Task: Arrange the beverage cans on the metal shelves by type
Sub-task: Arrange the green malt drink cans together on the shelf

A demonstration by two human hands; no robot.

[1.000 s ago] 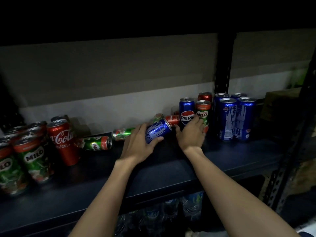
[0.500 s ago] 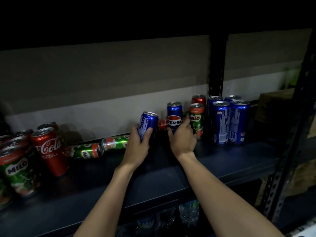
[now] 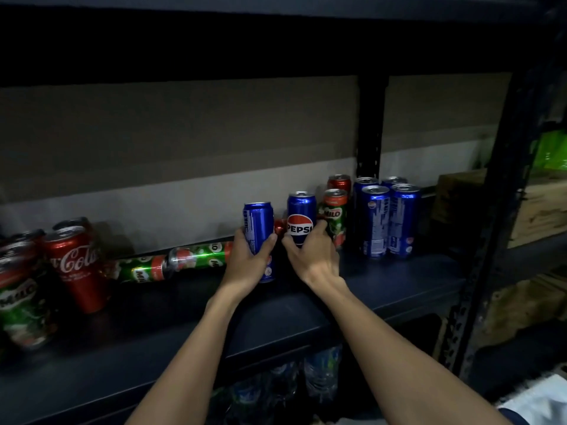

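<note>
Dim lighting, so took a bit of squinting. Dark metal shelf ran across the middle of the frame, holding a messy mix of cans. Mid-frame: one blue Pepsi can upright, gripped around its lower half by the left hand, thumb on the right side, fingers wrapped behind. Just right of it, a second Pepsi can with the logo facing out, clasped low by the right hand, fingertips curled round its right side. Couldn't tell if either can sat on the shelf or hung a touch above it. Between the two, a bit of a red can peeked out, mostly hidden.

Right of centre: an upright Milo can touching or nearly touching the right hand's fingers, a red-topped can behind it, then a tight cluster of four Pepsi cans by the dark upright post.

Left of centre: two Milo cans lying on their sides, end to end along the back wall. Far left: an upright Coca-Cola can and a bunch of upright Milo cans crowding the frame edge.

Open shelf surface in front, along the near edge under both forearms. Lower shelf below showed plastic bottles, blurry. Both arms reached in from the bottom of the frame, angled toward each other, wrists nearly side by side.
</note>
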